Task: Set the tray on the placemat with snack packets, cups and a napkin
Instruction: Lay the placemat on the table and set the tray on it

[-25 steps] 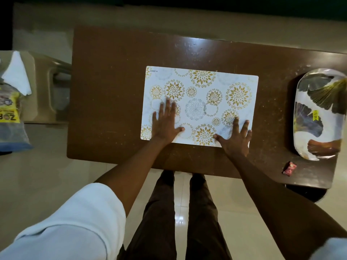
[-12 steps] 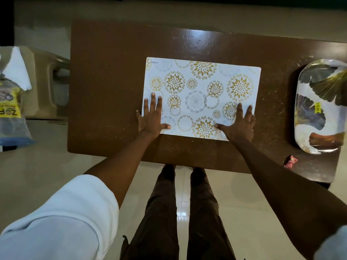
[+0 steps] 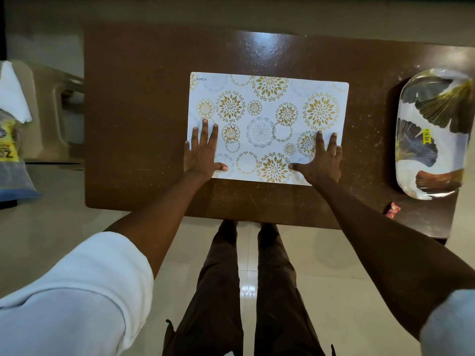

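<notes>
A white placemat (image 3: 267, 111) with gold and grey flower circles lies flat in the middle of the brown table (image 3: 144, 119). My left hand (image 3: 201, 152) rests palm down on its near left corner, fingers spread. My right hand (image 3: 321, 159) presses flat on its near right corner, fingers apart. An oval tray (image 3: 434, 134) with a leaf print and a yellow price sticker sits at the table's right end. Off the table at far left are a snack packet (image 3: 10, 155) and a white napkin (image 3: 14, 95).
A small red wrapper (image 3: 392, 209) lies near the table's front right corner. A beige plastic chair (image 3: 48, 111) stands left of the table and carries the packet and napkin. My legs stand on pale floor tiles below the table's near edge.
Both hands slid outward along the placemat's near edge toward its corners. The mat has shifted slightly and now lies squarer to the table.
</notes>
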A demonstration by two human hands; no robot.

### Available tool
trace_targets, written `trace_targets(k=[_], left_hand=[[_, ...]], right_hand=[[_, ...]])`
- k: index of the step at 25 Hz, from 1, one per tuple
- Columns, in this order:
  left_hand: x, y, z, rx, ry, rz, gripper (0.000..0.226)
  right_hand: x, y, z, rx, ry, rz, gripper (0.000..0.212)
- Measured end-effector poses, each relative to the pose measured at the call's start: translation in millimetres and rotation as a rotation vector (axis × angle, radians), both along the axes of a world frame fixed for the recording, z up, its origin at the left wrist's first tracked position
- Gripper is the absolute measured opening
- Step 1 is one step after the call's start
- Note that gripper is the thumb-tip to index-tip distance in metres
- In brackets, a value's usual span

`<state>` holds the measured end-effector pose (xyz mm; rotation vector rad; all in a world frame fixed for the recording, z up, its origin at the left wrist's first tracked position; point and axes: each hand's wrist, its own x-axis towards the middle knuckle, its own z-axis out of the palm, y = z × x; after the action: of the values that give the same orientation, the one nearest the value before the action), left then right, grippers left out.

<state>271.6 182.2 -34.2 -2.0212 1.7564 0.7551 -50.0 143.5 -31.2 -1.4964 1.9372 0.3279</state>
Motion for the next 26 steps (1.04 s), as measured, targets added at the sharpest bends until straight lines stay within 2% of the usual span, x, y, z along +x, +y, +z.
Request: trace_targets(k=[26], left_hand=[[-0.4,-8.7,4.4,0.022,0.002,-0.014,0.128]], right_hand=[[-0.4,-0.1,-5.2,-0.006,0.026,-0.001,0.126]])
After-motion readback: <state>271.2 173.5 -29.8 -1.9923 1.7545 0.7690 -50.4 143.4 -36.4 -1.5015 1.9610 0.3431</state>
